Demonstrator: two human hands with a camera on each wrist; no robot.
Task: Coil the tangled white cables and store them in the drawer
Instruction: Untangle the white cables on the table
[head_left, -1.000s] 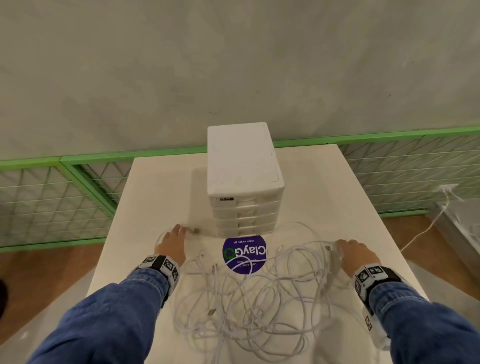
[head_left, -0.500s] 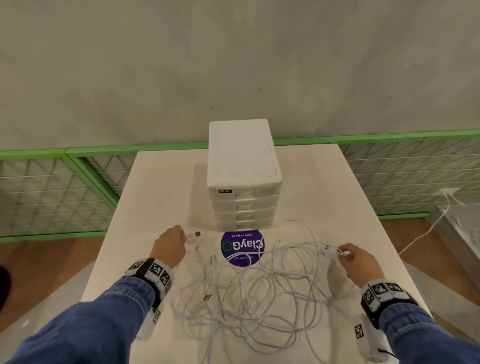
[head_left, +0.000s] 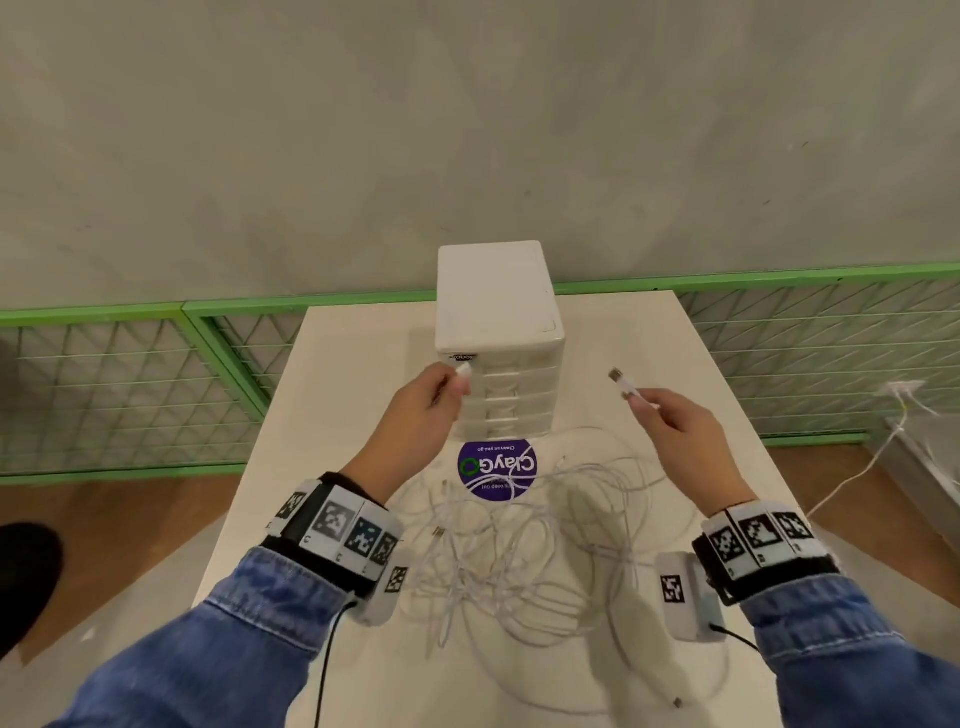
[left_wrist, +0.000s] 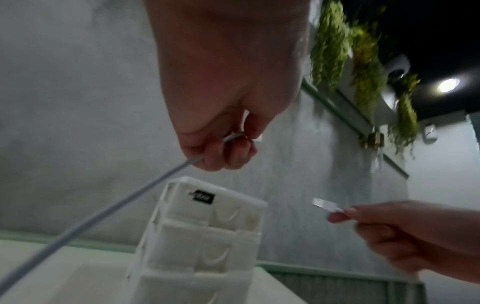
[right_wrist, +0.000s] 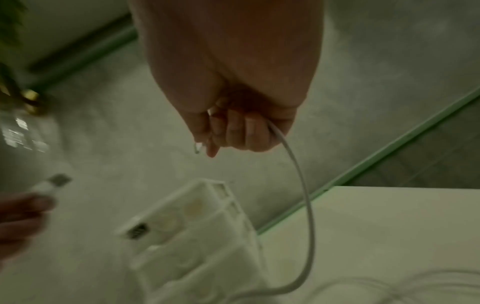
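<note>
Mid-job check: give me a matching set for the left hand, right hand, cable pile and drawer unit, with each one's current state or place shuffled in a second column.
Things:
1. left hand
2. right hand
3. cable pile
4. drawer unit

States:
A. tangled on the table, near side
B. drawers all closed
C. pinches a cable end in front of the unit's top drawer
D. holds a plug up, right of the unit

Pairs: 1-C, 2-D, 3-A, 4-B

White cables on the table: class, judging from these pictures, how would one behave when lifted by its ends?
Probably floppy: the white cable sags in a curve below the right hand. Likely light, held by a pinch. Its loops may drag the tangle.
</note>
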